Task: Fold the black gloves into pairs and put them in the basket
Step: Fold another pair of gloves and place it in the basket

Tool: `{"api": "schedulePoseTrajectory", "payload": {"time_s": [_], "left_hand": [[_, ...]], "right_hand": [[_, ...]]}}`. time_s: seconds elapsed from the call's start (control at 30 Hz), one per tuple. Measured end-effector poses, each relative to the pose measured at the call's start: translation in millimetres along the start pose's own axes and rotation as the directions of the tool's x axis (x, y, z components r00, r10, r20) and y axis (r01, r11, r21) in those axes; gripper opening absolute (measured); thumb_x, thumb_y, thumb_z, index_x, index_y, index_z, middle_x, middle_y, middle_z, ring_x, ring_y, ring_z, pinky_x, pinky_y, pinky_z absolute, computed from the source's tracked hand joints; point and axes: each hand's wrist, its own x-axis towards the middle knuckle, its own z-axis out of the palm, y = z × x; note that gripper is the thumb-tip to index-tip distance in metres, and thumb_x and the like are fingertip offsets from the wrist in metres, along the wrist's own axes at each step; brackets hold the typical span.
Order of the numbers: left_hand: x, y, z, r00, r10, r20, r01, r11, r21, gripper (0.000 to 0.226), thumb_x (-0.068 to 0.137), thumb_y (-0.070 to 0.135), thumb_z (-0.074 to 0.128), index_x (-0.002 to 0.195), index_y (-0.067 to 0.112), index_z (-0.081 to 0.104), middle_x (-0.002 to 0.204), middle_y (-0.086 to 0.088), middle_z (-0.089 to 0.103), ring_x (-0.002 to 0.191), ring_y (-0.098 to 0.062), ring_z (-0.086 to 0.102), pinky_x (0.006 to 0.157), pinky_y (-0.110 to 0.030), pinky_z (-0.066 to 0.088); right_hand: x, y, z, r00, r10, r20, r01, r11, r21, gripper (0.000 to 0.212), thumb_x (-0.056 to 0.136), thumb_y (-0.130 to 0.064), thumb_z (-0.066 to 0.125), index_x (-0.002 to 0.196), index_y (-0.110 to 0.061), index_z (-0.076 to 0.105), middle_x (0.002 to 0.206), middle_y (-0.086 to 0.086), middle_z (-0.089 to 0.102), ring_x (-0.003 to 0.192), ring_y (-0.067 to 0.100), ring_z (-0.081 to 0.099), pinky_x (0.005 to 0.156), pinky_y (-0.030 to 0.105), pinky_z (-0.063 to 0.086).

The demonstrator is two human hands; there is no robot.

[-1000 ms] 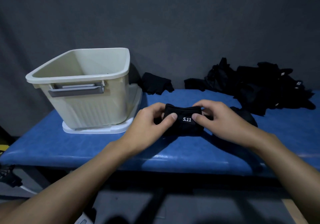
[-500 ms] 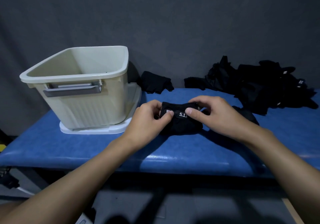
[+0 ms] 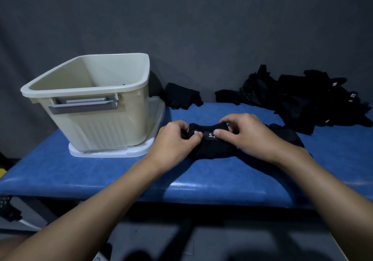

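Your two bare hands meet over a blue padded table (image 3: 80, 170), both on one bundle of black gloves (image 3: 214, 149) that rests on the table top near its middle.

Your left hand (image 3: 173, 139) has its fingers curled around the bundle's left end, with the thumb pressed on top. Your right hand (image 3: 250, 133) pinches the upper right edge between thumb and curled fingers. A white printed label on the bundle reads "5.1", and your right thumb covers the rest of it.

To the left of your hands stands a cream plastic basket (image 3: 96, 123) with a grey handle on its near wall. It sits on a flat white lid (image 3: 113, 153), well apart from the bundle. The basket's near wall hides its floor, so what lies inside cannot be told.

Behind the basket's right corner, against a dark grey wall (image 3: 201, 28), lies a single black glove (image 3: 181, 97). Far right, at the back edge of the table, a loose pile of black gloves (image 3: 302, 99) is heaped, with small white tags showing. One more dark glove (image 3: 286, 133) lies just beyond your right wrist, partly hidden by it.
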Motion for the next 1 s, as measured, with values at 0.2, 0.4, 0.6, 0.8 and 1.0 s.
{"api": "schedulePoseTrajectory", "payload": {"time_s": [0.2, 0.4, 0.6, 0.8, 1.0], "left_hand": [[4, -3, 2, 1.0, -0.013, 0.002, 0.013, 1.0, 0.022, 0.027, 0.086, 0.038, 0.071, 0.103, 0.018, 0.066, 0.089, 0.007, 0.07, 0.085, -0.01, 0.066, 0.073, -0.025, 0.05], [2, -3, 3, 1.0, 0.0, -0.017, 0.0, 1.0, 0.003, 0.024, 0.085, 0.037, 0.071, 0.101, 0.021, 0.063, 0.086, 0.008, 0.071, 0.08, -0.008, 0.067, 0.068, -0.026, 0.052], [1, -6, 3, 0.997, 0.063, -0.034, -0.064, 0.997, -0.031, 0.022, 0.083, 0.035, 0.073, 0.099, 0.021, 0.064, 0.085, 0.01, 0.071, 0.082, -0.008, 0.067, 0.076, -0.033, 0.056], [-1, -6, 1, 0.995, 0.104, -0.011, -0.105, 0.989, -0.1, 0.022, 0.083, 0.026, 0.077, 0.101, 0.021, 0.064, 0.089, 0.013, 0.068, 0.081, -0.005, 0.067, 0.076, -0.032, 0.057], [-2, -4, 0, 0.993, 0.121, -0.001, -0.12, 0.981, -0.153, 0.022, 0.083, 0.021, 0.078, 0.101, 0.022, 0.065, 0.093, 0.013, 0.067, 0.086, -0.007, 0.067, 0.079, -0.032, 0.057]], "right_hand": [[6, 3, 4, 0.999, 0.008, 0.039, -0.007, 1.0, -0.03, 0.022, 0.089, -0.045, 0.064, 0.099, -0.025, 0.065, 0.093, -0.01, 0.062, 0.081, 0.002, 0.057, 0.065, 0.019, 0.04], [9, 3, 3, 0.997, 0.028, 0.079, -0.03, 0.999, 0.019, 0.018, 0.088, -0.043, 0.067, 0.094, -0.027, 0.064, 0.086, -0.008, 0.069, 0.08, 0.008, 0.064, 0.075, 0.033, 0.054], [13, 9, 5, 0.996, 0.019, 0.082, -0.025, 0.998, 0.065, 0.032, 0.079, -0.043, 0.076, 0.103, -0.029, 0.06, 0.094, -0.006, 0.065, 0.088, 0.013, 0.061, 0.08, 0.032, 0.051], [14, 12, 3, 0.982, 0.007, 0.191, -0.018, 0.998, 0.057, 0.063, 0.076, -0.047, 0.077, 0.132, -0.037, 0.05, 0.12, -0.011, 0.06, 0.095, 0.002, 0.058, 0.088, 0.024, 0.045], [12, 8, 1, 0.979, -0.005, 0.203, -0.022, 0.991, 0.131, 0.056, 0.078, -0.042, 0.078, 0.128, -0.037, 0.055, 0.105, -0.008, 0.066, 0.092, 0.003, 0.063, 0.085, 0.022, 0.047]]}}
